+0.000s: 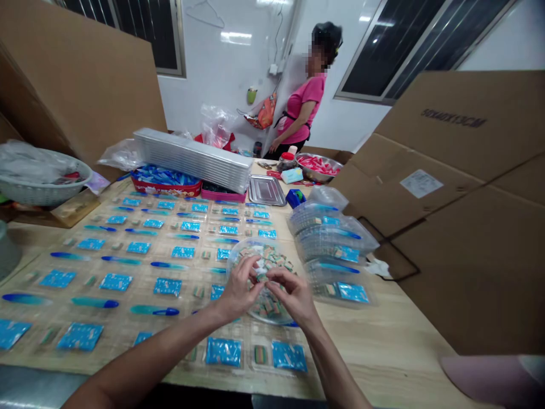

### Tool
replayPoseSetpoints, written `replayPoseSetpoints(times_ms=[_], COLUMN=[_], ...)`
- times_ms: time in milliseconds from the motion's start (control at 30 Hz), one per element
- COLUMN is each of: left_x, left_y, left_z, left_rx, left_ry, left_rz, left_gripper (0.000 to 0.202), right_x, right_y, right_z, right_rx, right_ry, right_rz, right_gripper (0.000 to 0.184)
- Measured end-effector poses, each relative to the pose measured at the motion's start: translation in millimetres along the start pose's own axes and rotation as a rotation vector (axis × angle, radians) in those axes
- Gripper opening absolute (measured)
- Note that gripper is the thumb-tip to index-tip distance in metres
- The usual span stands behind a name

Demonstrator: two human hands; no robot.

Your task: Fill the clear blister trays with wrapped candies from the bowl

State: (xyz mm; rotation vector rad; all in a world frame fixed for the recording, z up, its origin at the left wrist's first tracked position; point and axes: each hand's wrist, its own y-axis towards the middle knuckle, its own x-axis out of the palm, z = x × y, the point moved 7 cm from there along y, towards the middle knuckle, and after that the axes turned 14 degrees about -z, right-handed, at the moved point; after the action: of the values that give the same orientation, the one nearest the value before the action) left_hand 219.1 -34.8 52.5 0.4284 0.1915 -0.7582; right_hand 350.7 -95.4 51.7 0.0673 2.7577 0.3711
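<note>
Over a clear round bowl (233, 250) of small striped blocks (269, 308), my two hands meet at the fingertips. My left hand (237, 291) is closed in a pinch, and my right hand (295, 295) pinches from the other side. Between them is a small striped block (263, 278), partly hidden by the fingers. Under and around the bowl lie rows of clear plastic trays holding blue patterned packets (223, 352), tapered blue sticks (94, 302) and single striped blocks. One such tray block (260, 355) shows plainly near the front edge.
Filled clear trays (340, 270) are stacked to the right. Large cardboard boxes (460, 170) flank the table. Behind stand a red tub (166, 188) of blue sticks, a silver stack (191, 159), a metal lid (267, 190) and a bowl of pink pieces (317, 165). A person (304, 108) stands beyond.
</note>
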Motion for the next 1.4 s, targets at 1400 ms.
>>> replayPoseSetpoints(times_ms=[1400], left_x=[-90.9], left_y=[-76.7], left_z=[-74.0], left_rx=[-0.579], left_ry=[-0.977], left_rz=[0.380], left_gripper=[0.027], right_x=[134.6], right_y=[97.7], right_z=[-37.6], right_rx=[0.000], right_ry=[-0.264], right_rz=[-0.532], right_gripper=[0.011])
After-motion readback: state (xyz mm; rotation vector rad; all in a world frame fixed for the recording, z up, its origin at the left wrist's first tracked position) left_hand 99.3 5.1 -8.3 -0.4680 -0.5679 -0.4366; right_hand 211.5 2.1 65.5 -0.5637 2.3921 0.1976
